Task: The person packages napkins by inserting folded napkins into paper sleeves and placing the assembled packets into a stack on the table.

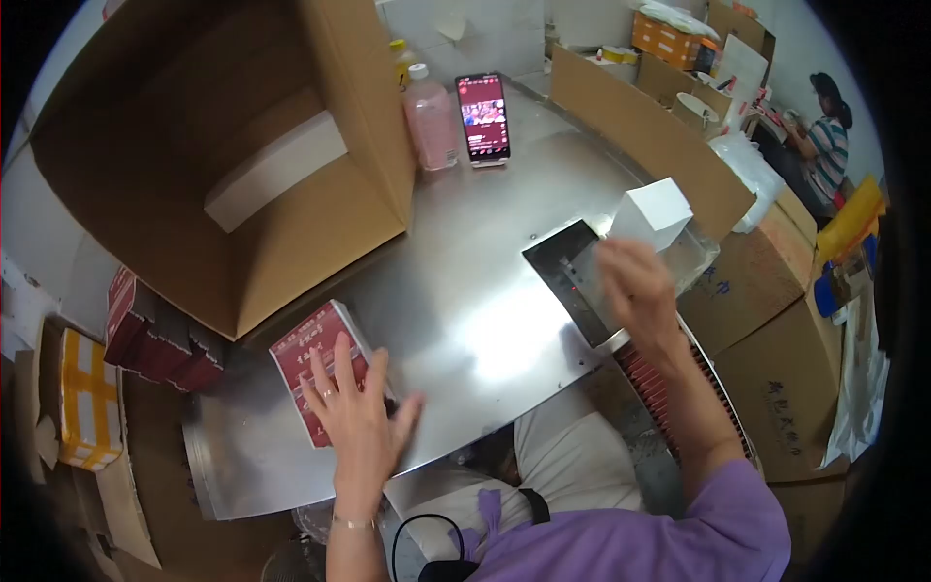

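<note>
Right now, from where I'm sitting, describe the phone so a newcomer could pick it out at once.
Find the big open cardboard box at the left of the metal table. Just right of it stands a pinkish bottle, and beside that is the phone, propped upright. Its thin, dark-edged shape and lit screen set it apart from the rounded, white-capped bottle.
</note>
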Available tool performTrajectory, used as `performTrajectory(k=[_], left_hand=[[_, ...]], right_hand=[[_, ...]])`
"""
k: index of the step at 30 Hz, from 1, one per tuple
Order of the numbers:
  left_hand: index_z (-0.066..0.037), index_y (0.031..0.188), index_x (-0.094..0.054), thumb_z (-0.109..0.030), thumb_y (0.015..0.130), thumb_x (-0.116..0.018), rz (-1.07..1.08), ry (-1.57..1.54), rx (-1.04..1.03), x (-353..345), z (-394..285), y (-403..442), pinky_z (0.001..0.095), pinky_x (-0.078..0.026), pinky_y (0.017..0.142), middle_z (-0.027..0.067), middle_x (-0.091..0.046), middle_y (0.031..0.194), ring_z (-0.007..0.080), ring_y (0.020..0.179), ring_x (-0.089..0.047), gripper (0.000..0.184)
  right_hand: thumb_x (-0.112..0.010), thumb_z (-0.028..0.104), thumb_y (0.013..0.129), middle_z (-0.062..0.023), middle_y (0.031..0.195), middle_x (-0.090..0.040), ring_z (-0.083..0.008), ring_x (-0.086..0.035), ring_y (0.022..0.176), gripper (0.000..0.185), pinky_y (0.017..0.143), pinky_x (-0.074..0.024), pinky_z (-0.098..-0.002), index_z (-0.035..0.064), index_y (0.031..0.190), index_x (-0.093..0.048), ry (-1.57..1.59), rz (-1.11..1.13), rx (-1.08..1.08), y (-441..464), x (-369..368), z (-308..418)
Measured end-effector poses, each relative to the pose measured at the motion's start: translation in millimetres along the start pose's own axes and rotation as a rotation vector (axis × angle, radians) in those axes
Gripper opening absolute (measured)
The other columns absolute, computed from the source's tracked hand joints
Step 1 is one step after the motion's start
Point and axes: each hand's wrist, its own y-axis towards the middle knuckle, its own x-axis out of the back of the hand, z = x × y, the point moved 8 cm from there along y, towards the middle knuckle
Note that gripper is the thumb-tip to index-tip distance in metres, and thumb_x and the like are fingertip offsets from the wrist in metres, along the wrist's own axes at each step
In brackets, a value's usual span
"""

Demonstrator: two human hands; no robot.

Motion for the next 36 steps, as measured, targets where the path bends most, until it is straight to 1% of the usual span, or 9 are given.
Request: performTrajectory(k=[8, 12, 16, 19, 24, 29, 31, 33, 36], left_hand=[[-0.013, 0.142, -0.05, -0.046, 0.085, -0.069, 0.178, 0.105, 0.34, -27, 52, -18, 0.069, -0.016, 0.114, 0.0265, -0.036, 0.154, 0.0534, 0.143, -0.026, 0.068], [-0.011, 0.151, -0.041, -0.002, 0.086, -0.066, -0.111, -0.274, 0.212, 19, 82, -26, 0.0441, -0.029, 0.117, 0.0212, -0.041, 0.152, 0.0412, 0.142, -0.035, 0.07], [-0.006, 0.102, -0.058, -0.003, 0.086, -0.065, 0.015, -0.066, 0.226, 0, 125, -44, 0.0472, -0.04, 0.09, 0.013, -0.057, 0.1, 0.0368, 0.101, -0.05, 0.018], [-0.002, 0.103, -0.058, -0.005, 0.088, -0.066, -0.21, 0.247, 0.12, 9, 103, -39, 0.0481, -0.039, 0.093, 0.0148, -0.059, 0.097, 0.0352, 0.094, -0.055, 0.018], [-0.002, 0.098, -0.063, 0.002, 0.081, -0.069, -0.053, -0.422, -0.119, -20, -40, -6, 0.0436, -0.047, 0.084, 0.0168, -0.059, 0.091, 0.037, 0.093, -0.057, 0.018], [0.003, 0.105, -0.064, -0.01, 0.074, -0.074, 0.014, -0.672, -0.348, -43, -114, 6, 0.0504, -0.045, 0.096, 0.0272, -0.055, 0.126, 0.0437, 0.113, -0.055, 0.035], [0.003, 0.125, -0.058, -0.021, 0.069, -0.077, 0.072, -0.507, -0.294, -44, -84, 4, 0.0538, -0.043, 0.098, 0.0308, -0.046, 0.14, 0.0494, 0.125, -0.047, 0.064], [0.003, 0.131, -0.054, -0.033, 0.067, -0.079, 0.091, -0.323, -0.109, -48, -81, 4, 0.0597, -0.037, 0.1, 0.0305, -0.041, 0.146, 0.0512, 0.13, -0.043, 0.077], [-0.001, 0.137, -0.048, -0.039, 0.065, -0.081, -0.029, -0.308, -0.138, -44, -108, 12, 0.0653, -0.028, 0.105, 0.0304, -0.029, 0.155, 0.0529, 0.143, -0.026, 0.088]], right_hand=[[-0.066, 0.022, 0.09, -0.017, 0.096, -0.063, -0.0337, -0.059, 0.096, 0.023, 0.084, -0.0477, -0.0466, -0.0005, 0.094, -0.071, -0.535, -0.039, -0.093, 20, 14, -107], [-0.057, 0.017, 0.092, -0.0209, 0.087, -0.064, -0.0368, -0.06, 0.09, 0.026, 0.082, -0.0491, -0.0487, -0.0018, 0.08, -0.07, -0.454, 0.017, -0.186, 29, 17, -106], [-0.057, 0.015, 0.09, -0.0219, 0.084, -0.064, -0.0381, -0.06, 0.088, 0.027, 0.08, -0.0491, -0.0495, -0.0018, 0.073, -0.07, -0.432, 0.018, -0.202, 31, 22, -111], [-0.06, 0.013, 0.087, -0.0204, 0.087, -0.065, -0.0372, -0.06, 0.089, 0.02, 0.081, -0.0491, -0.0485, -0.0012, 0.079, -0.072, -0.423, 0.027, -0.216, 26, 20, -119], [-0.059, -0.001, 0.078, -0.0176, 0.106, -0.067, -0.0378, -0.062, 0.098, 0.036, 0.088, -0.0486, -0.0476, 0.0019, 0.112, -0.069, -0.477, -0.122, -0.11, 17, 26, -114], [-0.061, 0.012, 0.081, -0.0191, 0.113, -0.062, -0.0401, -0.06, 0.115, 0.035, 0.105, -0.0414, -0.0626, 0.0011, 0.114, -0.063, -0.377, 0.337, 0.492, -73, -88, 42], [-0.063, 0.023, 0.08, -0.0161, 0.105, -0.063, -0.0351, -0.062, 0.109, 0.036, 0.106, -0.0378, -0.0677, 0.0035, 0.11, -0.065, 0.2, 0.414, 0.621, -94, -56, 123], [-0.062, 0.023, 0.085, -0.013, 0.105, -0.063, -0.0321, -0.061, 0.113, 0.028, 0.114, -0.0233, -0.0683, 0.0089, 0.109, -0.061, -0.071, 0.301, 0.53, -94, -99, 94], [-0.067, 0.016, 0.076, -0.014, 0.093, -0.063, -0.0313, -0.063, 0.097, 0.026, 0.11, -0.0234, -0.0696, 0.0011, 0.096, -0.063, -0.221, 0.791, 0.335, -45, -150, 86]])
